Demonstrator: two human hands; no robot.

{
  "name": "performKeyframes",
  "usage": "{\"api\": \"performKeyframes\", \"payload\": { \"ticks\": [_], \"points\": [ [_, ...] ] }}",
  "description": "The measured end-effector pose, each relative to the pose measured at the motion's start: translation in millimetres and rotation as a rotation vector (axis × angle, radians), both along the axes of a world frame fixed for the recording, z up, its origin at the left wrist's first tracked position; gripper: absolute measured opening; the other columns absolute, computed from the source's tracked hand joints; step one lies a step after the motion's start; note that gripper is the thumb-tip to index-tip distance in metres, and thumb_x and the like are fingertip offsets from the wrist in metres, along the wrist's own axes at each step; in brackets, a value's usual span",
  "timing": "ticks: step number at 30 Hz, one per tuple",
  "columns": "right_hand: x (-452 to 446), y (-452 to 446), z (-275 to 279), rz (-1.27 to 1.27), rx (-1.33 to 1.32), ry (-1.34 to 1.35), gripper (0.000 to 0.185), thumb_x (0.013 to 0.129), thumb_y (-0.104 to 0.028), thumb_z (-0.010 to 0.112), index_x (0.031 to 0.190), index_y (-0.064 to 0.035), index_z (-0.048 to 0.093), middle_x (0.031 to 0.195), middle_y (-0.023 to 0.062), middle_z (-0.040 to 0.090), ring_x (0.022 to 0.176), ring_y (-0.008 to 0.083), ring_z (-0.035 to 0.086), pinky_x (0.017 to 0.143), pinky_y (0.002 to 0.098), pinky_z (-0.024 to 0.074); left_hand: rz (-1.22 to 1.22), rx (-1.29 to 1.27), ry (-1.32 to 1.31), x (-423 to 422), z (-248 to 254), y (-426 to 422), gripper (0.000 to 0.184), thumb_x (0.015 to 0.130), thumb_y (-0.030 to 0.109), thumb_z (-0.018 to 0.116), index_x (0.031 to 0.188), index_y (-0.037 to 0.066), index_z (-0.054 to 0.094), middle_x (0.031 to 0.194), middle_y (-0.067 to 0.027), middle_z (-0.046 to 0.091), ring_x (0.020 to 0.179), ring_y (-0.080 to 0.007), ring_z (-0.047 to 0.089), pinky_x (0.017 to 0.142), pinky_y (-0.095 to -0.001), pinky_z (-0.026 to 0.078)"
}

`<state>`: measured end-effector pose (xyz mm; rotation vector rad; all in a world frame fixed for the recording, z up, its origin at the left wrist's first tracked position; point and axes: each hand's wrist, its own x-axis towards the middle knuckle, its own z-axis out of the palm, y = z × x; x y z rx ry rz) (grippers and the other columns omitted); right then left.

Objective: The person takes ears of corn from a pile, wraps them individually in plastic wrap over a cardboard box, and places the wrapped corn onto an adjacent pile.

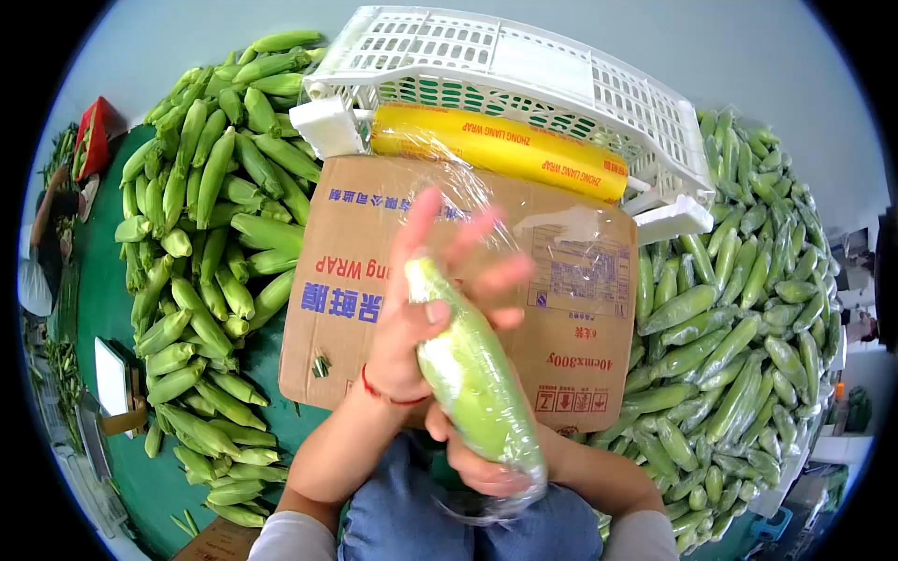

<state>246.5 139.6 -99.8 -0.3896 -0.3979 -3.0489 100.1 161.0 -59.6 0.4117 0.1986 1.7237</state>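
A green ear of corn [477, 383] in its husk, wrapped in clear plastic film, lies slanted above my lap. My right hand [486, 463] is closed around its lower end, where loose film hangs. My left hand [426, 290] is at the upper end, its fingers spread and blurred by motion, the thumb beside the tip. Beyond the hands, a strip of clear film [463, 192] runs over a cardboard box [346, 252] near a yellow roll of wrap [500, 150].
A white plastic crate [538, 61] stands behind the roll. Unwrapped corn [210, 234] is heaped on the left, and film-wrapped corn [739, 346] on the right. The floor [112, 290] is green. A person [56, 210] is at the far left edge.
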Motion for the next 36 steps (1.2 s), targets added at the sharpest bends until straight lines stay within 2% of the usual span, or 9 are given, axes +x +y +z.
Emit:
{"api": "performKeyframes", "payload": {
  "ticks": [4, 7, 9, 14, 17, 23, 26, 33, 36],
  "points": [
    [17.3, 10.4, 4.5, -0.046, 0.345, -0.474, 0.079, 0.089, -0.061, 0.049, 0.14, -0.0025, 0.035, 0.083, 0.023, 0.059, 0.05, 0.022, 0.055, 0.044, 0.0302, 0.0444, 0.066, -0.32, 0.253, -20.4, -28.7, 1.1, 0.026, 0.086, 0.003, 0.05, 0.112, 0.008, 0.044, 0.085, -0.0129, 0.058, 0.079, -0.0284, 0.065, 0.068, -0.0405, 0.057],
    [36.6, 26.2, 14.6, -0.267, 1.577, -1.067, 0.066, 0.081, -0.028, 0.078, 0.134, -0.0046, 0.046, 0.095, 0.0182, 0.062, 0.058, 0.0173, 0.059, 0.051, 0.0269, 0.0491, 0.302, -0.526, 0.544, -22.1, -46.2, -12.3, 0.014, 0.096, 0.01, 0.045, 0.11, 0.008, 0.046, 0.085, -0.009, 0.056, 0.082, -0.0236, 0.061, 0.07, -0.0374, 0.054],
    [48.1, 31.2, 12.4, -0.654, 2.545, -1.144, 0.063, 0.082, -0.034, 0.075, 0.132, -0.0058, 0.05, 0.096, 0.0099, 0.065, 0.076, 0.0156, 0.065, 0.065, 0.0257, 0.0537, 0.435, -0.597, 0.472, -16.4, -59.7, -22.6, 0.014, 0.099, 0.015, 0.045, 0.112, 0.008, 0.046, 0.088, -0.0094, 0.057, 0.084, -0.0233, 0.062, 0.073, -0.0363, 0.054],
    [59.8, 48.9, 22.2, -1.466, 2.007, -1.228, 0.045, 0.087, -0.031, 0.069, 0.119, -0.0039, 0.054, 0.085, 0.0124, 0.065, 0.078, 0.0269, 0.066, 0.075, 0.0407, 0.0539, 0.204, -0.755, 0.535, -12.4, -77.7, -64.4, 0.036, 0.104, 0.029, 0.04, 0.117, -0.002, 0.054, 0.094, -0.0112, 0.064, 0.085, -0.0187, 0.063, 0.074, -0.0336, 0.053],
    [31.1, 60.9, 36.4, -1.446, 0.815, -1.038, 0.029, 0.096, -0.022, 0.057, 0.117, -0.0043, 0.048, 0.072, 0.011, 0.06, 0.071, 0.0265, 0.063, 0.072, 0.0446, 0.054, -0.245, -0.68, 0.565, 11.9, -67.6, -89.3, 0.05, 0.105, 0.037, 0.034, 0.123, -0.007, 0.052, 0.092, -0.0122, 0.067, 0.073, -0.0186, 0.065, 0.061, -0.0286, 0.053],
    [37.6, 46.9, 24.8, -1.46, 0.804, -0.889, 0.048, 0.09, -0.005, 0.061, 0.131, -0.0079, 0.035, 0.078, 0.0075, 0.055, 0.078, 0.0159, 0.06, 0.073, 0.0324, 0.0535, 0.086, 0.136, 1.803, 13.4, -48.7, -89.4, 0.085, 0.076, 0.02, 0.079, 0.143, -0.001, 0.031, 0.115, -0.0229, 0.057, 0.096, -0.031, 0.062, 0.075, -0.0412, 0.054],
    [42.4, 30.0, 23.0, -1.653, 0.864, -1.127, 0.078, 0.085, -0.008, 0.061, 0.145, -0.0148, 0.013, 0.103, 0.0132, 0.054, 0.088, 0.0224, 0.061, 0.081, 0.0427, 0.0556, 0.097, 0.221, 1.903, 35.8, -39.4, -62.8, 0.101, 0.063, 0.025, 0.087, 0.146, 0.015, 0.031, 0.123, -0.0224, 0.05, 0.103, -0.0412, 0.059, 0.079, -0.0421, 0.053],
    [203.7, -47.2, -18.9, -1.493, 0.863, -1.813, 0.084, 0.089, -0.007, 0.051, 0.153, -0.0183, -0.003, 0.125, 0.0206, 0.048, 0.101, 0.0317, 0.059, 0.085, 0.0434, 0.0535, -0.086, 0.613, 1.921, 50.2, -30.9, -51.4, 0.064, 0.075, 0.026, 0.078, 0.133, 0.011, 0.053, 0.133, -0.0201, 0.048, 0.114, -0.0363, 0.055, 0.092, -0.0428, 0.048],
    [296.3, -68.6, -60.5, -0.537, 1.954, -2.696, 0.076, 0.089, -0.012, 0.06, 0.151, -0.0099, 0.017, 0.135, 0.0239, 0.046, 0.113, 0.0375, 0.054, 0.093, 0.0454, 0.0462, 0.005, 0.217, 2.008, 26.7, -46.6, -70.7, 0.062, 0.075, 0.014, 0.075, 0.132, 0.006, 0.052, 0.136, -0.0217, 0.045, 0.125, -0.04, 0.046, 0.102, -0.046, 0.041]
  ]
}}
